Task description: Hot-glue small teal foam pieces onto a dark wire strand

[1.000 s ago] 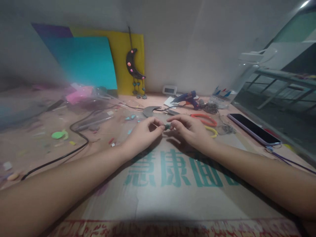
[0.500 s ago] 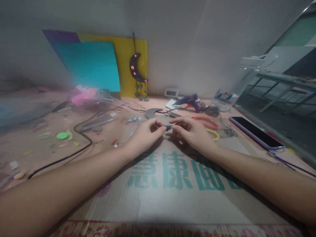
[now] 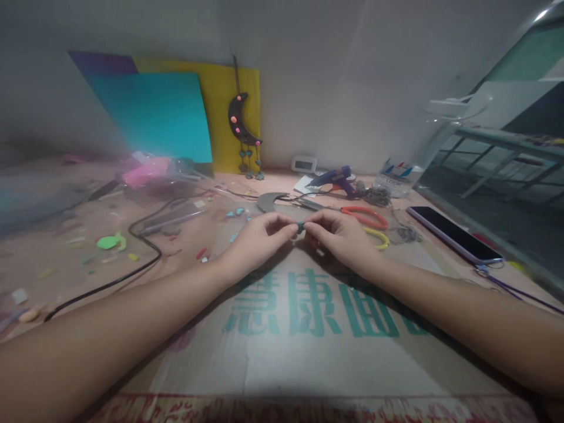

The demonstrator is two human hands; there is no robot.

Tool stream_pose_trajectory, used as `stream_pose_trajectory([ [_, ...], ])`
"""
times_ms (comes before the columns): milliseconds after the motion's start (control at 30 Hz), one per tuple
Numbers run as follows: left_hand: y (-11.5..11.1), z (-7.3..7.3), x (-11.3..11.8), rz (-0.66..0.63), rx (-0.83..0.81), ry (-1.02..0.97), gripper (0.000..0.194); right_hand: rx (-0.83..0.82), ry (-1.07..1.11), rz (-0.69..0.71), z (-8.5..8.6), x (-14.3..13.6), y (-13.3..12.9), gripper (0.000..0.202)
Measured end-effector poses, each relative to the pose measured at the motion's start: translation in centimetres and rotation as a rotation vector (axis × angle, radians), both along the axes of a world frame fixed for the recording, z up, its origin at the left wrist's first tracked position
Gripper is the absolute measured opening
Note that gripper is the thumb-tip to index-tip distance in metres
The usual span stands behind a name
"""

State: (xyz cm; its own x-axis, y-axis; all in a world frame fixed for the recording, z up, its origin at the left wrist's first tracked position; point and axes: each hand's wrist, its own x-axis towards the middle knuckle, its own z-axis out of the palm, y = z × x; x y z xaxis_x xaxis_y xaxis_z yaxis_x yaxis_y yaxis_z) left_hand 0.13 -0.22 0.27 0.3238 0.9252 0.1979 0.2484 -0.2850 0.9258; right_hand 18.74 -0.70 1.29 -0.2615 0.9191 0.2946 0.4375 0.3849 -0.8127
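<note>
Between my two hands, above the printed cardboard (image 3: 282, 364), is a small dark teal piece (image 3: 300, 227); its exact kind is too small to make out. My left hand (image 3: 264, 238) pinches its left side between thumb and forefinger. From the other side my right hand (image 3: 339, 232) closes thumb and fingers on it, covering most of it. Just beyond my hands lies a grey crescent (image 3: 267, 202). Orange-handled scissors (image 3: 365, 216) and a yellow handle (image 3: 378, 238) sit beside my right hand. Small light-blue scraps (image 3: 238, 212) lie beyond my left wrist.
A glue gun (image 3: 332, 179), a small white digital display (image 3: 304, 164) and a clear plastic jug (image 3: 396, 176) stand at the back. A phone (image 3: 453, 235) lies right. A black cord (image 3: 145, 258) crosses the scrap-strewn left. A decorated moon hanging (image 3: 240, 120) rests against yellow board (image 3: 176, 67).
My right fingers have closed in over the teal piece, so less of it shows. Both hands stay in nearly the same place; the whole view has shifted slightly.
</note>
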Motion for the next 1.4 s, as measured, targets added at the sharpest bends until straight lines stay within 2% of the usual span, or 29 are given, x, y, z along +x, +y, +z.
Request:
stream_pose_trajectory([
  [267,-0.5,0.7,0.0,0.058,-0.002,0.044,0.018,0.084,-0.060,0.008,-0.1,0.1,0.1,0.019],
  [500,-0.5,0.6,0.0,0.087,0.058,0.098,0.017,0.462,-0.238,-0.006,0.0,0.4,0.1,0.006],
  [700,-0.7,0.7,0.1,0.086,0.057,0.126,0.016,0.628,-0.332,0.051,-0.2,0.8,0.4,0.009],
  [867,-0.8,0.9,0.0,0.081,0.081,0.163,0.014,0.654,-0.312,0.077,-0.2,0.9,0.7,0.007],
  [1067,-0.7,0.3,0.0,0.030,0.184,0.196,0.016,0.665,-0.288,0.106,-0.2,0.5,0.5,0.014],
  [1300,-0.8,0.2,-0.1,-0.019,0.205,0.204,0.020,0.470,-0.263,0.012,0.4,-0.2,-0.4,0.014],
  [1400,-0.8,0.2,-0.1,-0.026,0.194,0.193,0.020,0.435,-0.246,-0.013,0.6,-0.3,-0.6,0.015],
])
